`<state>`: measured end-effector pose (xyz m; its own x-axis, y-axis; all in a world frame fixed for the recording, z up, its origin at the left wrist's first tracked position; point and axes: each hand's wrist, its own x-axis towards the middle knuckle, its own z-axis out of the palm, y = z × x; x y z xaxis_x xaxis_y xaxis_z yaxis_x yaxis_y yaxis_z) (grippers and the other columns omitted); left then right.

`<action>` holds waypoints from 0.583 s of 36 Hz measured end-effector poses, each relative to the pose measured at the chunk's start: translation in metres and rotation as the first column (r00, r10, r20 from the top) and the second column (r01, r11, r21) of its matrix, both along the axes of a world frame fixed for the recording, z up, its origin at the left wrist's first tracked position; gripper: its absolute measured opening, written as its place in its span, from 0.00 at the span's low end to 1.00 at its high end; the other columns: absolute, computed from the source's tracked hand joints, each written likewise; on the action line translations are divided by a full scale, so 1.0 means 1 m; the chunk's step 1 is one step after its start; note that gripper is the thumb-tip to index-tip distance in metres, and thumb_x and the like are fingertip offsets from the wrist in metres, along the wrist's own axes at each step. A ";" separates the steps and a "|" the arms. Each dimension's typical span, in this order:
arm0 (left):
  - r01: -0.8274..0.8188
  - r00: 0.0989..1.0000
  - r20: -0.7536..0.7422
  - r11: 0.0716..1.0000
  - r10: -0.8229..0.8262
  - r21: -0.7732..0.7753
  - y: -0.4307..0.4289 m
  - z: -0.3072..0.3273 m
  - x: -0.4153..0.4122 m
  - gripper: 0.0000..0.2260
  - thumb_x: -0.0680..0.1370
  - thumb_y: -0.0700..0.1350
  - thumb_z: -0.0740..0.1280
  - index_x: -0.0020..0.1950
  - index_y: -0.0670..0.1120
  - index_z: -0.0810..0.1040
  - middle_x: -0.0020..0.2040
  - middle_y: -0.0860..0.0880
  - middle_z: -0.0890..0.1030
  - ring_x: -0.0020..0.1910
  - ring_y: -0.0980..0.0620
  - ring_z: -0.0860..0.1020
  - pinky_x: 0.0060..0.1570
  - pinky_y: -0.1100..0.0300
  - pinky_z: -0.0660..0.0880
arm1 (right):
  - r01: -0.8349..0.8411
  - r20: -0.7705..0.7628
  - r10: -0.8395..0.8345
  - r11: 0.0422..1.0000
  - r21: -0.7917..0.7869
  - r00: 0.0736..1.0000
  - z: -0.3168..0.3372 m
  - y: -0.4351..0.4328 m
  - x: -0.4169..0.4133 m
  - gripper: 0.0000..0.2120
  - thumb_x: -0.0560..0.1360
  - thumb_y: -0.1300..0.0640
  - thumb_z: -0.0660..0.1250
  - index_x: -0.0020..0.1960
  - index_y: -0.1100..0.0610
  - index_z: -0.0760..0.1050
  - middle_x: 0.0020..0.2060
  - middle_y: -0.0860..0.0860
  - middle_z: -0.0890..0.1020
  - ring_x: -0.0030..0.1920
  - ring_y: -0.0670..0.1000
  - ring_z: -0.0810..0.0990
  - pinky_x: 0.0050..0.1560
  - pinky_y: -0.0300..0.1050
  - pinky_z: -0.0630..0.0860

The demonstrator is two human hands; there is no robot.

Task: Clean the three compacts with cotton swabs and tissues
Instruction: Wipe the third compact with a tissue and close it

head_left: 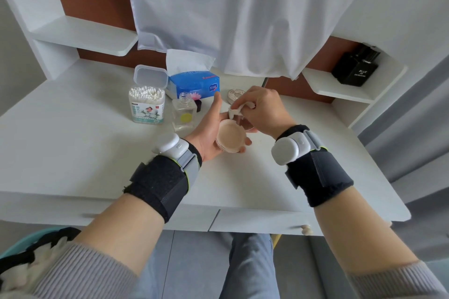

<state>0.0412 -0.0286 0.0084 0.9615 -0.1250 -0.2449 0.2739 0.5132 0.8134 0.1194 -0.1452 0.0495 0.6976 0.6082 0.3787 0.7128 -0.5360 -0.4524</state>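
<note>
Our left hand (207,128) curls its fingers under the open compact (229,138). Our right hand (263,111) pinches a crumpled tissue (237,109) just above, its fingers hiding most of the lid (246,126) and half a silver compact (235,93).

Black perfume bottle (356,68) on shelf (340,91)

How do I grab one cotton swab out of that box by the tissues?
Pinch one swab by its white tip, coming straight down from above. The box stands upright with its lid flipped back, and the swabs are packed standing up, so probably only their tips are reachable.
</note>
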 end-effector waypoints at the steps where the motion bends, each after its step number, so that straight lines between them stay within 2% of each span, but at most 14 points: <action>1: -0.004 1.000 -0.001 1.000 0.004 -0.005 0.000 0.000 0.000 0.38 0.75 0.72 0.45 0.56 0.43 0.77 0.46 0.40 0.82 0.36 0.40 0.80 0.34 0.53 0.77 | -0.015 0.009 0.015 1.000 -0.019 1.000 0.000 0.000 -0.001 0.15 0.67 0.70 0.63 0.41 0.54 0.85 0.39 0.48 0.78 0.40 0.50 0.78 0.40 0.41 0.74; 5: -0.013 1.000 0.004 0.999 0.014 -0.046 -0.002 0.001 0.000 0.38 0.74 0.73 0.46 0.56 0.43 0.77 0.45 0.41 0.79 0.35 0.41 0.79 0.34 0.53 0.75 | -0.096 0.037 0.100 0.991 -0.096 0.994 0.000 -0.004 -0.004 0.17 0.67 0.72 0.62 0.42 0.56 0.85 0.40 0.48 0.78 0.38 0.49 0.77 0.35 0.32 0.71; 9: -0.004 1.000 0.007 0.999 0.004 -0.037 -0.001 0.002 -0.001 0.38 0.74 0.73 0.46 0.57 0.42 0.77 0.45 0.39 0.79 0.35 0.41 0.79 0.33 0.54 0.75 | -0.186 0.072 0.201 0.967 -0.171 0.977 0.000 -0.009 -0.004 0.18 0.66 0.75 0.61 0.42 0.58 0.84 0.40 0.46 0.75 0.37 0.52 0.79 0.36 0.44 0.78; 11: 0.009 1.000 0.005 0.999 -0.008 -0.031 -0.001 0.001 -0.001 0.39 0.74 0.74 0.45 0.58 0.42 0.76 0.43 0.41 0.81 0.35 0.41 0.79 0.33 0.54 0.75 | -0.193 0.072 0.208 0.965 -0.179 0.975 0.001 -0.013 -0.002 0.18 0.67 0.75 0.62 0.42 0.58 0.84 0.40 0.46 0.75 0.39 0.53 0.80 0.37 0.45 0.79; 13: 0.018 1.000 0.007 1.000 -0.017 -0.023 -0.001 0.002 -0.002 0.40 0.73 0.74 0.45 0.60 0.42 0.76 0.43 0.41 0.82 0.35 0.41 0.79 0.35 0.54 0.75 | -0.186 0.062 0.200 0.964 -0.190 0.978 0.001 -0.015 -0.001 0.17 0.68 0.75 0.62 0.42 0.58 0.84 0.40 0.46 0.74 0.39 0.51 0.78 0.36 0.42 0.77; 16: 0.015 1.000 0.011 1.000 -0.015 -0.019 -0.001 0.002 -0.002 0.40 0.74 0.74 0.45 0.60 0.43 0.77 0.47 0.40 0.82 0.35 0.41 0.79 0.36 0.52 0.75 | -0.178 0.049 0.190 0.967 -0.185 0.981 0.001 -0.017 -0.001 0.17 0.68 0.75 0.62 0.42 0.58 0.85 0.40 0.46 0.74 0.38 0.49 0.76 0.35 0.32 0.71; 18: 0.009 1.000 0.013 1.000 -0.009 -0.009 -0.001 0.001 -0.002 0.40 0.74 0.74 0.45 0.60 0.42 0.77 0.47 0.39 0.82 0.35 0.41 0.80 0.36 0.52 0.75 | -0.176 0.028 0.184 0.969 -0.172 0.983 0.000 -0.019 -0.001 0.18 0.68 0.76 0.61 0.43 0.59 0.84 0.41 0.48 0.75 0.39 0.48 0.76 0.34 0.28 0.72; 21: -0.001 1.000 0.023 1.000 0.001 0.000 0.000 0.001 -0.002 0.40 0.74 0.74 0.45 0.58 0.42 0.78 0.44 0.39 0.83 0.35 0.41 0.79 0.37 0.52 0.75 | -0.179 0.009 0.182 0.976 -0.124 0.983 -0.005 -0.023 0.000 0.19 0.68 0.77 0.60 0.42 0.60 0.85 0.41 0.53 0.76 0.39 0.50 0.78 0.37 0.35 0.78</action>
<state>0.0392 -0.0290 0.0092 0.9670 -0.1238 -0.2225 0.2543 0.5135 0.8196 0.1197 -0.1687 0.0446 0.5650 0.7659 0.3068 0.8112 -0.4477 -0.3761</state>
